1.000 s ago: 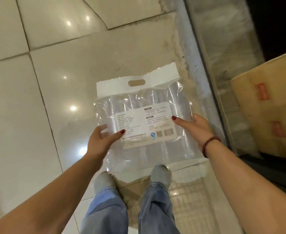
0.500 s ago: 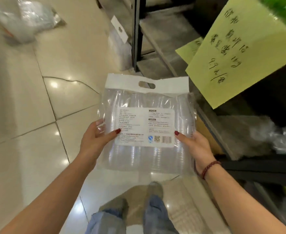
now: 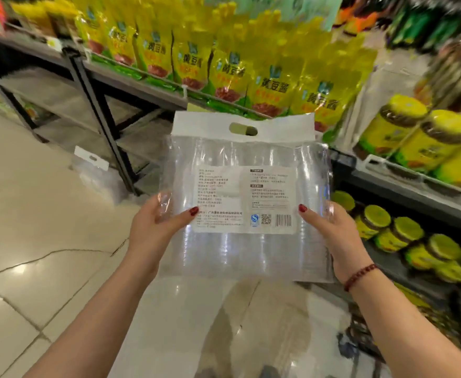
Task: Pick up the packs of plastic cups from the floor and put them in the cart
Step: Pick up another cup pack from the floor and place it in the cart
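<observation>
Pack of stacked clear plastic cups [image 3: 248,203], held upright at frame centre, left hand [image 3: 153,230] and right hand [image 3: 333,233] clamped on its side edges, second pack [image 3: 93,173] on the floor [image 3: 33,241] at left, yellow pouches [image 3: 224,66] and lidded jars [image 3: 403,124] on shelves [image 3: 131,77] behind

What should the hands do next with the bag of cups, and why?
Probably turn and carry the pack of cups to the cart. The left hand and right hand grip its sides, and it is up off the floor, in front of yellow pouches. No cart plainly shows, so it likely must be found first.
</observation>
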